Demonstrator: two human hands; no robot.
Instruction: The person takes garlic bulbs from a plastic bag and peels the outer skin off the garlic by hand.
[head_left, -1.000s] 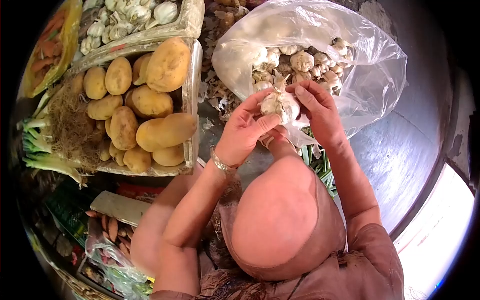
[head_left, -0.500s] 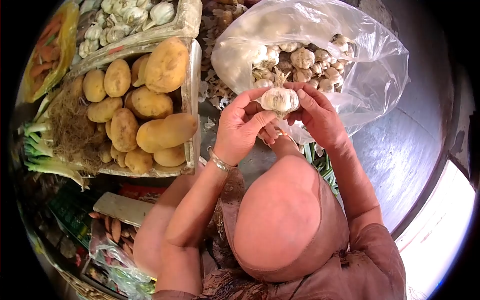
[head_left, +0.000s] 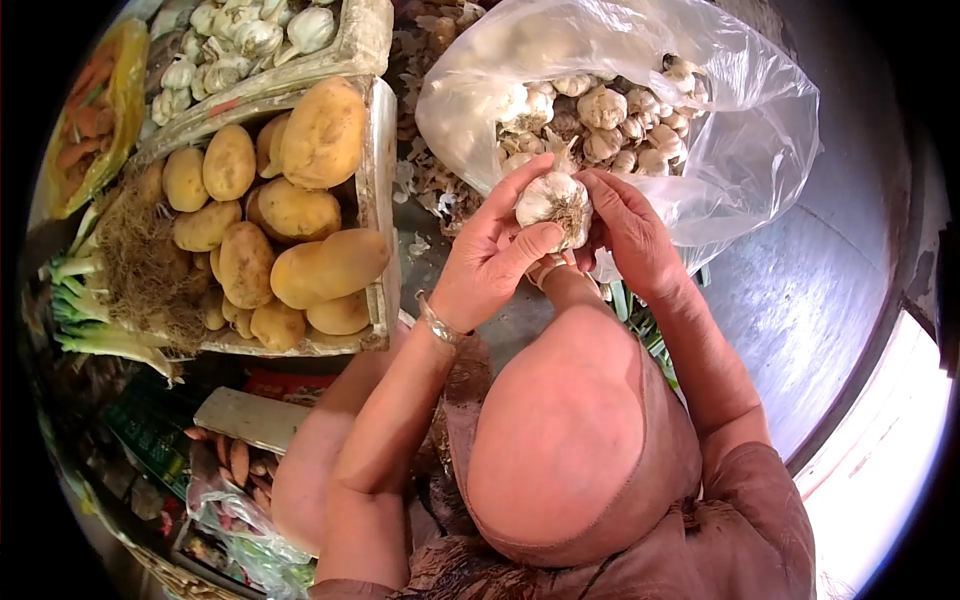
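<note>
A whole garlic bulb (head_left: 545,203) is held between both hands, its brown root end tipped up and its stalk pointing away. My left hand (head_left: 500,245) grips it from the left, thumb across the near side and forefinger along the far edge. On the right, my right hand (head_left: 632,228) has its thumb and fingertips closed on the bulb's side. Just beyond the hands lies an open clear plastic bag (head_left: 760,120) with many garlic bulbs (head_left: 602,108) in it. A bracelet (head_left: 438,322) circles my left wrist.
A foam box (head_left: 378,200) of potatoes (head_left: 298,210) stands at left, with more garlic (head_left: 258,38) in a box behind it. Rooted green stalks (head_left: 80,300) and a yellow bag (head_left: 125,100) lie farther left. Dry garlic skins (head_left: 425,180) litter the floor. Sweet potatoes (head_left: 240,462) sit at lower left.
The garlic bulb has been turned so its root end faces up toward me. Both hands have shifted their fingers around it, still holding it at about the same spot.
</note>
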